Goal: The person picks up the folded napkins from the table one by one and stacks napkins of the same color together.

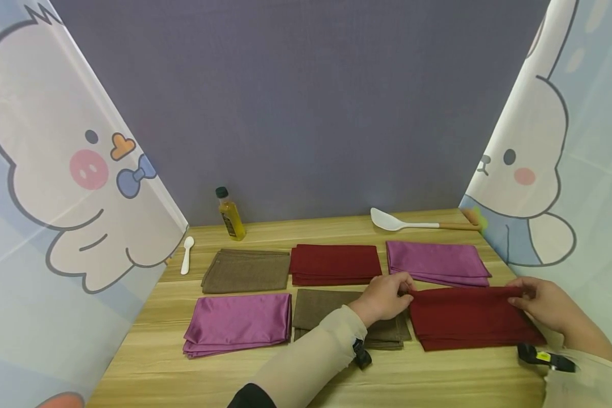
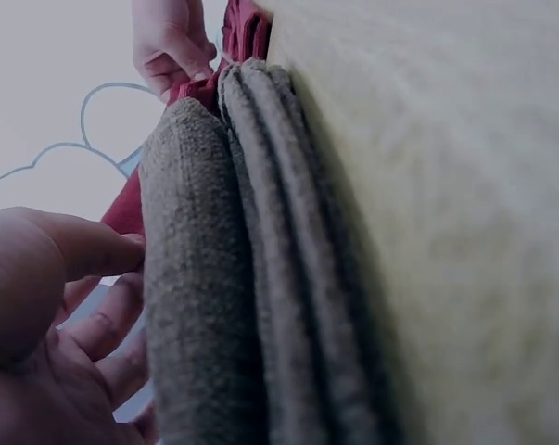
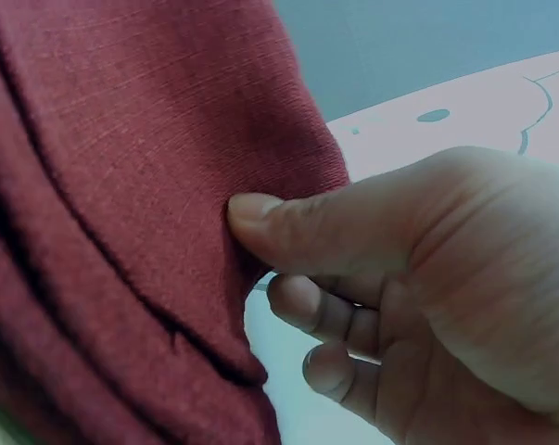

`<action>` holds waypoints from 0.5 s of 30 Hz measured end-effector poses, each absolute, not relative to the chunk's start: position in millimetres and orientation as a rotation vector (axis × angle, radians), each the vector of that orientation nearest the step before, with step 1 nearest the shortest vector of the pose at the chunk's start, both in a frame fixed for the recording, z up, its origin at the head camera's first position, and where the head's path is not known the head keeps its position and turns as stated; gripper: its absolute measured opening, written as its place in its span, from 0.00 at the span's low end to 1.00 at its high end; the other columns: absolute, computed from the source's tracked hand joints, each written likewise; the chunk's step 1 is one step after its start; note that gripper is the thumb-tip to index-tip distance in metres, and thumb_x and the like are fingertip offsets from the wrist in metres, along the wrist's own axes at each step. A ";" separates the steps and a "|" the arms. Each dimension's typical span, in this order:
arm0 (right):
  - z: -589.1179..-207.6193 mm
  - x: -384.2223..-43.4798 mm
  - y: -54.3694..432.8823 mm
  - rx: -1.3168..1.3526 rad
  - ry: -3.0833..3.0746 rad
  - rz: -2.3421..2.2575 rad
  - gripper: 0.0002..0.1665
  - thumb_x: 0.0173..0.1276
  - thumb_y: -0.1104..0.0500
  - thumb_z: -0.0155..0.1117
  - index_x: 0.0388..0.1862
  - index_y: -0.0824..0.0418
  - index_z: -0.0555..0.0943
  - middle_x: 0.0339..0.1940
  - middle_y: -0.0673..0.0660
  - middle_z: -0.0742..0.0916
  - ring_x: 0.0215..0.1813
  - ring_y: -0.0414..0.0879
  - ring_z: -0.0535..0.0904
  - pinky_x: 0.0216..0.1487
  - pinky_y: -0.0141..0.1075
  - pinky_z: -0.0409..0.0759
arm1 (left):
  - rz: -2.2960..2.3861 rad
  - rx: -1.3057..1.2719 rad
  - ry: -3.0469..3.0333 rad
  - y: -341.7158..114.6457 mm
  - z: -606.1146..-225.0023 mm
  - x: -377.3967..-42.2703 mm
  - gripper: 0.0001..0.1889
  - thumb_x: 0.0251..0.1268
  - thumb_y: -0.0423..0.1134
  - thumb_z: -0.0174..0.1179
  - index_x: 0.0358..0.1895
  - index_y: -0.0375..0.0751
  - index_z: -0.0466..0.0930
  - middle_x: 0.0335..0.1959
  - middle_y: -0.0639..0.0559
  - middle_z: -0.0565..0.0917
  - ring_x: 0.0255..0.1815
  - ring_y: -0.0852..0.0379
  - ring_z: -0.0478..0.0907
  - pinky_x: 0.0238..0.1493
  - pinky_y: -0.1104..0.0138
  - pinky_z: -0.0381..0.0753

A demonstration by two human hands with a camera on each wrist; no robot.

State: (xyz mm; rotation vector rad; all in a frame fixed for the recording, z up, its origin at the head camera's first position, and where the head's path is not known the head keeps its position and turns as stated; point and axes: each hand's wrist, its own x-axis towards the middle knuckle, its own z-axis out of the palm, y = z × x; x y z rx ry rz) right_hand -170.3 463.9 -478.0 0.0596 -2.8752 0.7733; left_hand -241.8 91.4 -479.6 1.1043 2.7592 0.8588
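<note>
A folded dark red cloth napkin (image 1: pixel 474 320) lies at the front right, its far edge between my two hands. My left hand (image 1: pixel 385 297) pinches its far left corner, with the forearm passing over a folded brown napkin (image 1: pixel 321 303). At the far right corner my right hand (image 1: pixel 551 303) pinches the same red cloth; the right wrist view shows the thumb (image 3: pixel 288 222) pressed on the fabric. In the left wrist view the brown napkin's folded edge (image 2: pixel 200 278) stands close in front of the left fingers and partly hides the red cloth.
Behind lie a brown napkin (image 1: pixel 247 272), a red napkin (image 1: pixel 336 263) and a purple napkin (image 1: pixel 436 260). Another purple napkin (image 1: pixel 242 320) is at front left. An oil bottle (image 1: pixel 232 218), a small white spoon (image 1: pixel 186 256) and a white spatula (image 1: pixel 403 222) sit farther back.
</note>
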 end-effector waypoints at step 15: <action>-481.4 -173.2 464.8 0.128 -2.801 0.828 0.08 0.75 0.70 0.62 0.50 0.69 0.76 0.40 0.64 0.86 0.37 0.23 0.71 0.33 0.31 0.73 | 1.031 1.065 2.576 93.5 -474.8 -238.3 0.07 0.83 0.42 0.54 0.56 0.57 0.74 0.51 0.62 0.83 0.50 0.69 0.79 0.44 0.74 0.75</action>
